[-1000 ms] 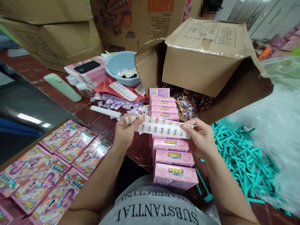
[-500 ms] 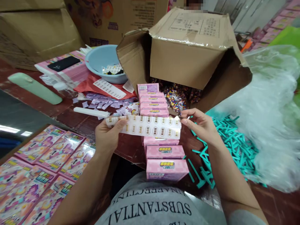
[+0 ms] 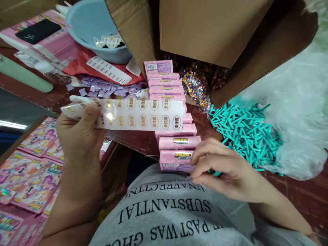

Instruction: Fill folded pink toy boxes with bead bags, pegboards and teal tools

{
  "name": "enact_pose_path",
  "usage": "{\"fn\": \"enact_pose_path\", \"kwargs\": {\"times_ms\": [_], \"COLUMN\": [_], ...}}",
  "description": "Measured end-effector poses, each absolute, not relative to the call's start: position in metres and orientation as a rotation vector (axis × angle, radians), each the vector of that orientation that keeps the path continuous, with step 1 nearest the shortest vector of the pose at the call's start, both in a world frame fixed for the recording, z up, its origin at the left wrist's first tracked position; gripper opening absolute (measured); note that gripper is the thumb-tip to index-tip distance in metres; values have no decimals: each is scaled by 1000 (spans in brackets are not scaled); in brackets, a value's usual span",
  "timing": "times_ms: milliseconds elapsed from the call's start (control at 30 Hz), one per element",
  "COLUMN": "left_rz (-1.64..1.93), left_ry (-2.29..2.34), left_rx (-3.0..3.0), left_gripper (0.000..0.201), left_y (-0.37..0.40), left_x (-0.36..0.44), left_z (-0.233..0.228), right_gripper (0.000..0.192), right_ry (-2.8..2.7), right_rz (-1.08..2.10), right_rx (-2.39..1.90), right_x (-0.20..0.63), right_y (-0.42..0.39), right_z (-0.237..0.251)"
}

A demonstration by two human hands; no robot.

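Note:
My left hand (image 3: 83,128) is closed on a strip of clear stickers (image 3: 137,114) with gold oval prints on white backing. The strip stretches rightward over a row of pink boxes (image 3: 180,141). At its right end, the top row has one oval fewer than the bottom row. My right hand (image 3: 222,169) is at the right end of the nearest pink box (image 3: 173,157), fingers curled with thumb and fingertips close together. Whatever lies between those fingertips is too small or hidden to make out. The strip covers the middle boxes of the row.
An open carton (image 3: 210,30) with bags of coloured beads (image 3: 196,87) stands behind the row. Teal plastic pieces (image 3: 246,133) are heaped at right beside clear plastic bags (image 3: 299,112). At left are a blue basin (image 3: 87,20), purple sachets (image 3: 107,87) and stacked printed boxes (image 3: 33,177).
My right hand has left the strip's right end and come down to the nearest box. The left hand has carried the strip left. The view has tipped lower and nearer.

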State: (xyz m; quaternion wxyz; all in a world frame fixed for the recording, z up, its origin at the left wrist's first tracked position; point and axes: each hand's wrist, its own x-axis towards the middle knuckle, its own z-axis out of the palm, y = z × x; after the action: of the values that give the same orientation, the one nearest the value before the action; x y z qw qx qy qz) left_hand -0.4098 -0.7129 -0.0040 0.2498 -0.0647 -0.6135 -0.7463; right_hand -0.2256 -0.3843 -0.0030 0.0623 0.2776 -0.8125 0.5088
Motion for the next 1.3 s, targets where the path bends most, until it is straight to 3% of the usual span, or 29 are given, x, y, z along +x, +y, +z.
{"fn": "enact_pose_path", "kwargs": {"times_ms": [267,367,567,800,1033,1300], "left_rz": [-2034,-2051,-2144,-2064,-1896,-2050], "left_ry": [-1917,-2077,-2169,-2052,-2084,-2302], "left_rx": [-411,-530,-581,-647,-773,-477], "left_gripper": [54,44,22,20,15,12], "left_y": [-729,-723,-718,-718,-719,-733], "left_x": [-356,-331,-308,-320,-322,-318], "left_z": [9,9,-4,-19,-24,-30], "right_gripper": [10,14,13,34,7,17], "right_ry": [-2531,-2513,-2488,-2548,-2419,-2376], "right_rz": [1030,1057,793,1340,1473,1420], "right_rx": [686,633,600,711,442,494], "right_x": [-220,-220,-222,-212,-216,-224], "right_y": [-418,-416,-408,-393,-405,-402], "right_z": [-60,-64,-68,-35,-40,-47]}}
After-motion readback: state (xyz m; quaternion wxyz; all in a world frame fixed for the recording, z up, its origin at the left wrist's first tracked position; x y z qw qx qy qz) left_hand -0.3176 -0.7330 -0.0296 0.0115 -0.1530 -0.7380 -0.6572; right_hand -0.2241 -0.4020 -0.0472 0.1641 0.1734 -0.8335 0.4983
